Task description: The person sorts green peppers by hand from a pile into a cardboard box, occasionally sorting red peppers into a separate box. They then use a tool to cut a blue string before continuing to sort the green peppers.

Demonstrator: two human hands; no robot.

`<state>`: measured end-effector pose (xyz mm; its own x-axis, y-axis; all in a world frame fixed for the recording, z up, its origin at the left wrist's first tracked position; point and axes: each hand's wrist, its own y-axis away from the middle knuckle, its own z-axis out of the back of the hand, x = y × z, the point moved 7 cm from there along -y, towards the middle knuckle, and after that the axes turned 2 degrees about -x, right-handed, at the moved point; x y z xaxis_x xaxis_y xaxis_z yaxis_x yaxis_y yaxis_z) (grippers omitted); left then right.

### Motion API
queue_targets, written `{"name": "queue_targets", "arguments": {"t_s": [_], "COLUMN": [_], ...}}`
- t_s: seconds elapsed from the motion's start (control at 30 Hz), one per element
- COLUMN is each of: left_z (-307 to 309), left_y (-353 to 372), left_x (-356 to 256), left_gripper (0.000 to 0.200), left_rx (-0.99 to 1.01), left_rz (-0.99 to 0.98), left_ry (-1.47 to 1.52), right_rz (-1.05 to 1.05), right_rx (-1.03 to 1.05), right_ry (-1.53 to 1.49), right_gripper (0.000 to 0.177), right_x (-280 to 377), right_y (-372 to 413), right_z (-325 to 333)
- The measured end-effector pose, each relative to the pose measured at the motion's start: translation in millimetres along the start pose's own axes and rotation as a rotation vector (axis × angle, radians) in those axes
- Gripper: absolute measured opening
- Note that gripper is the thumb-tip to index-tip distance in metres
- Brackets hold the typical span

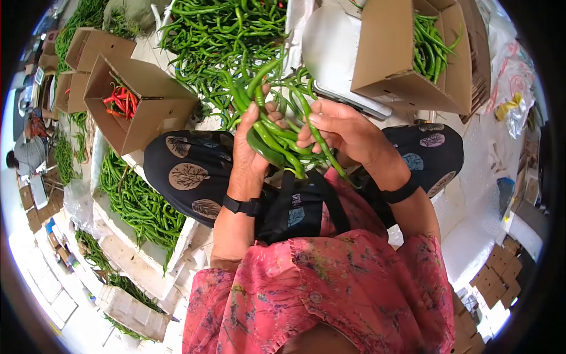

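The left hand (250,147) grips a bunch of green chillies (277,138) above the lap, the right hand's (342,133) fingers closed on the same bunch, near a chilli pile (218,35) and two boxes (153,100).

Glossy, smooth green chillies (277,138), matt brown cardboard boxes (156,109), and a printed pink cloth blouse (330,289).
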<state>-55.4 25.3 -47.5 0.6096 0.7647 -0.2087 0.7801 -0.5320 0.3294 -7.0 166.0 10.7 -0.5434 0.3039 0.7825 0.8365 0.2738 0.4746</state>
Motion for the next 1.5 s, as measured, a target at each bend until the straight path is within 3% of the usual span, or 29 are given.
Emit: {"name": "queue_targets", "arguments": {"t_s": [0.13, 0.37, 0.43, 0.6, 0.67, 0.73, 0.8, 0.87, 0.97, 1.1, 1.2, 1.23, 1.33, 1.43, 1.5], "left_z": [5, 11, 10, 10, 16, 17, 5, -3, -2, 2, 3, 5, 4, -1, -1], "left_y": [-1, -3, -4, -2, -1, -2, 0, 4, 9, 12, 17, 18, 11, 7, 3], "left_x": [3, 4, 6, 14, 14, 14, 17, 19, 25, 31, 29, 28, 18, 5, -4], "left_gripper": [0.042, 0.030, 0.028, 0.030, 0.032, 0.038, 0.043, 0.048, 0.049, 0.040, 0.041, 0.043, 0.045, 0.046, 0.043], "left_rx": [-0.125, -0.240, -0.266, -0.249, -0.249, -0.209, -0.055, -0.026, -0.118, -0.022, -0.051, -0.164, -0.070, -0.098, -0.097], "left_rz": [-0.010, -0.067, -0.083, -0.125, -0.125, -0.080, -0.006, -0.015, 0.023, 0.050, 0.032, 0.001, -0.010, -0.078, -0.136], "left_ry": [-0.060, -0.213, -0.257, -0.380, -0.345, -0.293, -0.175, -0.165, -0.231, -0.288, -0.338, -0.318, -0.248, -0.157, -0.135], "right_rz": [-0.054, 0.096, 0.054, -0.049, 0.092, 0.115, -0.033, 0.042, 0.175, 0.181, 0.125, 0.125, 0.184, 0.083, 0.122], "right_rx": [-0.027, 0.002, -0.061, 0.028, 0.035, 0.016, -0.057, -0.087, -0.166, -0.285, -0.242, -0.241, -0.233, -0.232, -0.274], "right_ry": [-0.182, -0.001, 0.141, 0.123, 0.465, 0.428, -0.141, -0.134, 0.192, 0.526, 0.553, 0.556, 0.484, -0.053, 0.024], "right_gripper": [0.032, 0.030, 0.034, 0.030, 0.030, 0.032, 0.035, 0.034, 0.035, 0.038, 0.037, 0.037, 0.029, 0.020, 0.019], "right_x": [-9, -10, -10, -11, -13, -10, -14, -5, -13, -10, -13, -14, -13, -23, -19], "right_y": [1, -6, -3, 1, -4, -1, 5, 8, -2, -2, -1, -1, 2, 8, 11], "right_z": [1, 6, 6, -9, -11, -12, 3, 1, -10, -14, -10, -7, 1, 0, 4]}}
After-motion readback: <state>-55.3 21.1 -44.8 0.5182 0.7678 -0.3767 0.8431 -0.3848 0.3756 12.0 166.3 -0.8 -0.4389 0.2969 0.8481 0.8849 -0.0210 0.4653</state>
